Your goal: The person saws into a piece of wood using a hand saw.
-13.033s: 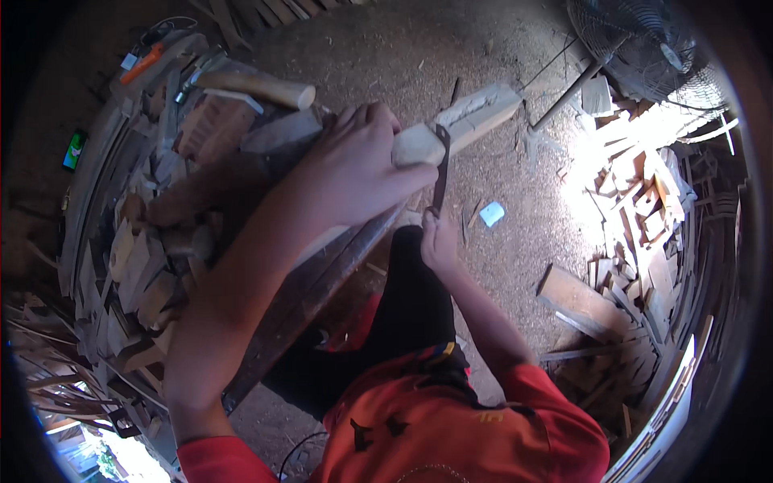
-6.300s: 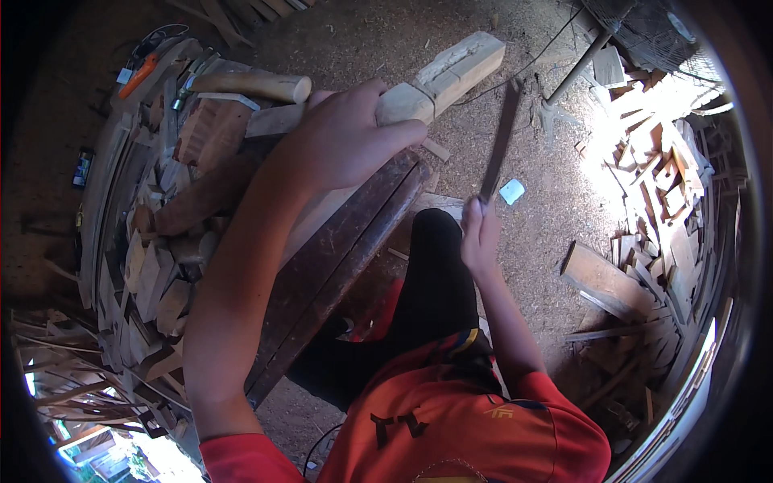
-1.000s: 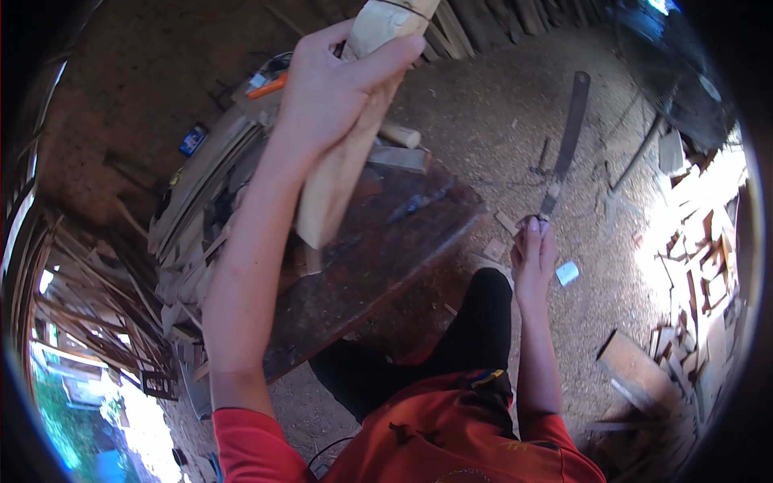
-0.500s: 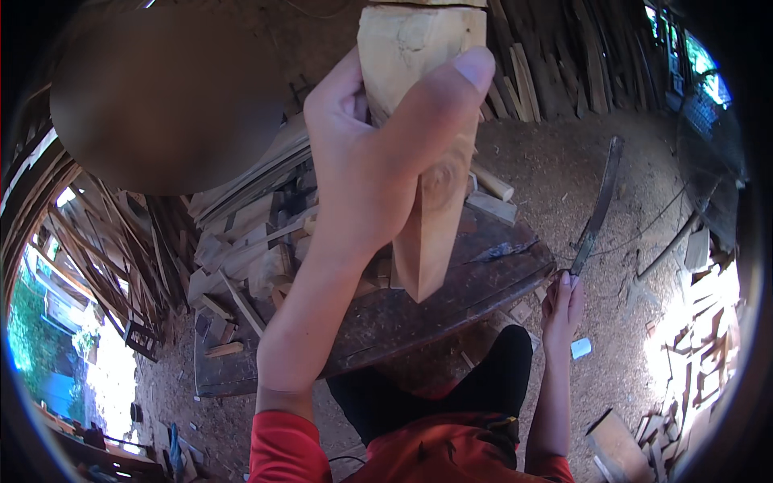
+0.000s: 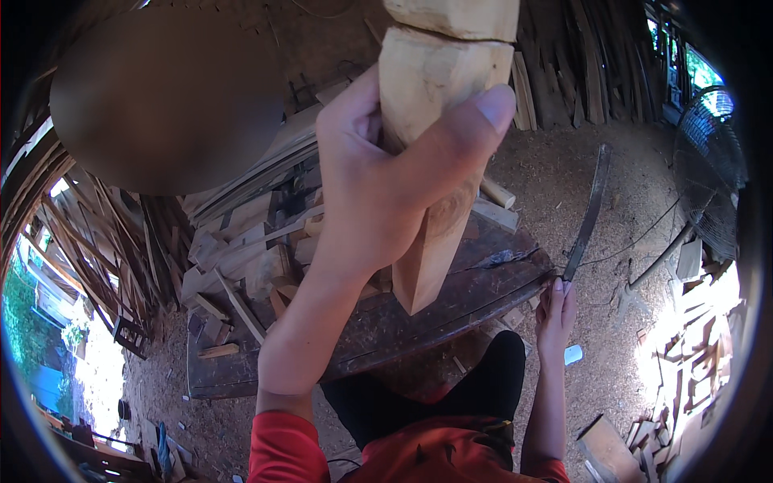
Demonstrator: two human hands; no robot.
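Observation:
My left hand grips a pale carved wooden block and holds it up close over the workbench. A dark groove runs across the block near its upper end, and its lower end tapers with flat, cut faces. The thumb presses along the front; the other fingers are mostly hidden behind. Low at the right, my right hand is closed on the end of a long, narrow, dark metal blade. That blade points away from me, apart from the block. Its handle is hidden in my fingers, so its exact kind is unclear.
The dark workbench carries wood offcuts on its left. A round wooden piece lies at its far right. Boards lean along the back wall. A fan stands right, above scrap wood. A blurred patch covers the upper left.
The wooden block and my left hand have shifted slightly right and down in view, showing more of the groove. My right hand still holds the blade, which is tilted a little differently.

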